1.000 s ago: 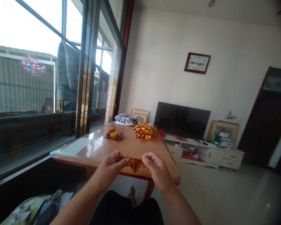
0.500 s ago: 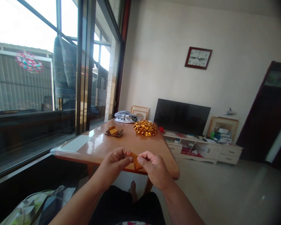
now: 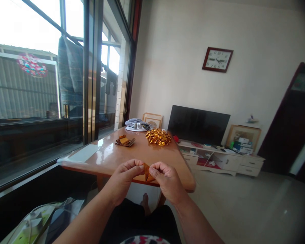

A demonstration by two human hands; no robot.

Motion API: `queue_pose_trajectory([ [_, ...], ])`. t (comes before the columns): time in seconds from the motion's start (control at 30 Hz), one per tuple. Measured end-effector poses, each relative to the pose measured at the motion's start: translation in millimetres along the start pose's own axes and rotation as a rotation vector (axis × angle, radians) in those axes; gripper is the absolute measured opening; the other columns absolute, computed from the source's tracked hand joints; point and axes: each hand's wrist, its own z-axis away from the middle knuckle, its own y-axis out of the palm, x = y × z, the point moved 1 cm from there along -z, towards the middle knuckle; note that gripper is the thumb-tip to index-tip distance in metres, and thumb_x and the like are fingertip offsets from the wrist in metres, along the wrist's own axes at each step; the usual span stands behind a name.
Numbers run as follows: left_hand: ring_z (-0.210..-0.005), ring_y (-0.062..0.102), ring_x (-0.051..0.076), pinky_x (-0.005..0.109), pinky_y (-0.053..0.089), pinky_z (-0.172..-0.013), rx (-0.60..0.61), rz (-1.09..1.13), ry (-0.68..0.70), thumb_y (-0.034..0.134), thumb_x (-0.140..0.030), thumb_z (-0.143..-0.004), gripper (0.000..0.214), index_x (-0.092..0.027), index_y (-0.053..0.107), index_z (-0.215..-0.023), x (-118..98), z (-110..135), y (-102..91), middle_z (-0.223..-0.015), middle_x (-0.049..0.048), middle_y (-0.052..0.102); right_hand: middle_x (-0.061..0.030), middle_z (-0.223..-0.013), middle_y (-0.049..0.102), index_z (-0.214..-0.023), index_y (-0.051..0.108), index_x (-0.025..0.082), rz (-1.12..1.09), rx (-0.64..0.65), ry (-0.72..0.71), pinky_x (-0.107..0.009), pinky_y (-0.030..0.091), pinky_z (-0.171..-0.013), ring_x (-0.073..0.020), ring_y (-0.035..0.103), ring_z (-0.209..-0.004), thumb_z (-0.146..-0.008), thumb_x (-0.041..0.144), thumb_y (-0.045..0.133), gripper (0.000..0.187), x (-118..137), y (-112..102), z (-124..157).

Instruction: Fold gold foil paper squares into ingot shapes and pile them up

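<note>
My left hand (image 3: 124, 179) and my right hand (image 3: 166, 179) hold a small folded piece of gold foil paper (image 3: 147, 173) between their fingertips, above the near edge of a glossy wooden table (image 3: 142, 154). Farther along the tabletop lies a small stack of gold paper squares (image 3: 124, 141), out of reach of my fingers. Beside it sits a heap of crumpled or folded gold foil pieces (image 3: 158, 137). My fingers hide part of the folded piece.
A folded cloth (image 3: 138, 126) and a framed picture (image 3: 153, 120) stand past the table's far end. A low white cabinet (image 3: 218, 159) holds a black television (image 3: 198, 124). Glass window panes (image 3: 35, 84) run along the left, and a bag (image 3: 33, 223) lies on the floor.
My hands have drawn closer together, and the gold piece now looks narrower and more upright between them. The whole view has shifted slightly as my head moved.
</note>
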Motion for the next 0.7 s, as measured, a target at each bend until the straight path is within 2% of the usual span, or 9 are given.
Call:
queue_pose_trajectory([
  [0.13,-0.076,0.054,0.012,0.026,0.042,-0.076,-0.070,0.069,0.014,0.072,-0.028,-0.084,0.014,-0.017,0.064,-0.087,3.6,-1.7,4.4,-0.080,0.0000,0.061,0.0001,-0.074,0.061,-0.086,0.069,0.016,0.015,-0.028,-0.034,-0.025,0.042,-0.063,-0.0132,0.051,-0.068,-0.090,0.040,0.065,0.025,0.0,4.0,-0.1],
  [0.3,-0.080,0.056,0.013,0.026,0.043,-0.079,-0.134,0.073,0.117,0.074,-0.026,-0.084,0.019,-0.021,0.058,-0.091,4.4,-2.8,9.7,-0.084,-0.0013,0.062,-0.0001,-0.073,0.062,-0.086,0.069,0.017,0.093,-0.104,-0.083,-0.025,0.043,-0.063,-0.0134,0.051,-0.068,-0.090,0.041,0.064,0.025,3.0,9.2,1.4],
  [0.4,-0.082,0.056,0.013,0.026,0.043,-0.079,-0.144,0.036,0.143,0.075,-0.027,-0.083,0.020,-0.020,0.058,-0.092,4.7,-2.5,11.0,-0.085,-0.0009,0.063,-0.0009,-0.075,0.063,-0.086,0.069,0.017,0.150,-0.137,-0.122,-0.025,0.045,-0.066,-0.0147,0.054,-0.071,-0.091,0.040,0.063,0.025,2.5,10.0,1.9],
  [0.7,-0.077,0.059,0.015,0.028,0.045,-0.077,-0.119,0.006,0.109,0.072,-0.032,-0.085,0.019,-0.017,0.063,-0.092,1.9,-0.6,12.8,-0.082,0.0016,0.066,-0.0052,-0.085,0.070,-0.088,0.069,0.020,0.283,-0.181,-0.214,-0.031,0.048,-0.078,-0.0204,0.063,-0.083,-0.094,0.037,0.059,0.020,-1.4,10.1,2.3],
])
